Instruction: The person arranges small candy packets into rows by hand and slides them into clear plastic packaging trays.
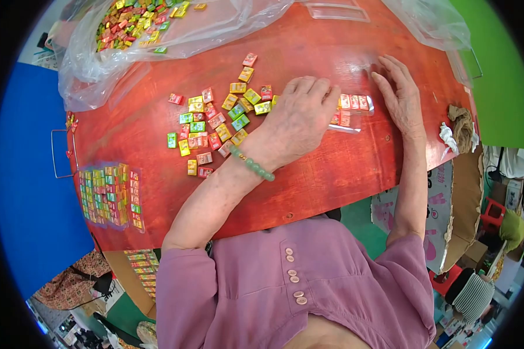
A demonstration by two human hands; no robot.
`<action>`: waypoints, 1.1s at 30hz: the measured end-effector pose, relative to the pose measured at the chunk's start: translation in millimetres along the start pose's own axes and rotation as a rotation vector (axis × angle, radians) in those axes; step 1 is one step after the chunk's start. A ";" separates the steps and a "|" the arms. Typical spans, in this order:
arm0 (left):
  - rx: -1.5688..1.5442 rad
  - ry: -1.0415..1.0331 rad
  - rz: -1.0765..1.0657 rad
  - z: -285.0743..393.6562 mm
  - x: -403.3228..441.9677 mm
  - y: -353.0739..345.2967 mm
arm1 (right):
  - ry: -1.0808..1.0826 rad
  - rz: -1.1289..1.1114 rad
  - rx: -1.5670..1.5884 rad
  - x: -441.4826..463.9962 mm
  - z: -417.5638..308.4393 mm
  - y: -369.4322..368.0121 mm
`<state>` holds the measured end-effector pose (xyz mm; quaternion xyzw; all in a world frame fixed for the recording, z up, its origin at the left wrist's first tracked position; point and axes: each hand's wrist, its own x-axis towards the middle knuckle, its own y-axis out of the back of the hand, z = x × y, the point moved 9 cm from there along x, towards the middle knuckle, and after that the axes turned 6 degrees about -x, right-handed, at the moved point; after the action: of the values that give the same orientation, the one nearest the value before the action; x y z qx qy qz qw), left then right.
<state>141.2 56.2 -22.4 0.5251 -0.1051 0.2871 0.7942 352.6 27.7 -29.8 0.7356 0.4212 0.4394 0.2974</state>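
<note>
My left hand (303,110), with a green bead bracelet, rests over the left end of a clear plastic piece (350,129) that bears red and white small boxes (355,103). Its fingers are bent and pressed together; whatever they hold is hidden beneath them. Just right of this row, my right hand (399,99) has thumb and fingers apart, with nothing between them. To the left of my left hand lie several loose small boxes (217,120) in red, yellow and green.
A clear plastic bag (78,81) with many small boxes (125,26) lies at the back left of the red table (262,203). Wrapped blocks of boxes (103,195) are at the left edge. Crumpled brown material (462,129) sits at the right edge.
</note>
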 end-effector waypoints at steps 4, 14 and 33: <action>-0.036 0.004 -0.034 5.7 -3.2 10.0 | 0.017 0.010 -0.019 -0.5 -4.1 2.6; -0.062 0.021 -0.150 10.0 -12.7 8.9 | 0.039 -0.055 -0.022 14.8 -6.4 -5.9; -0.077 -0.085 -0.356 82.6 -64.3 -9.8 | 0.161 -0.017 -0.424 103.5 -9.8 -100.4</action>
<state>105.5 -42.7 -25.0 0.5162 -0.0550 0.1154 0.8469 334.6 166.6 -65.6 0.6158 0.3480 0.5727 0.4144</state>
